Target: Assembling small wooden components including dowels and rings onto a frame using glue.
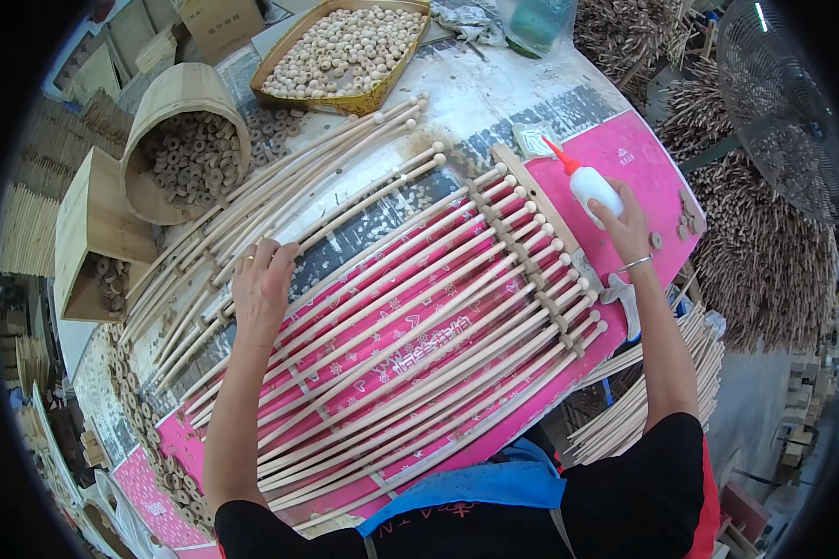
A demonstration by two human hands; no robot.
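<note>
My right hand point(621, 225) is wrapped around a white squeeze bottle point(595, 193) with a long red nozzle, tilted to the upper left. My left hand point(263, 279), wearing a ring, has its fingers curled down over a wooden stick point(368, 197) with a round bead on its far end. Between my arms lies a row of several beaded wooden sticks point(419, 307). Brown ring-shaped wooden pieces point(522, 252) sit across them near the beaded ends. The bottle's nozzle tip is just beyond the row, pointing away from me.
A yellow tray point(382, 101) of wooden beads stands at the far side. To the left are a tipped wooden bucket point(200, 88) of rings and a wooden box point(89, 214). Pink sheeting point(657, 149) covers part of the table. A fan point(783, 102) and stick bundles point(764, 252) are at right.
</note>
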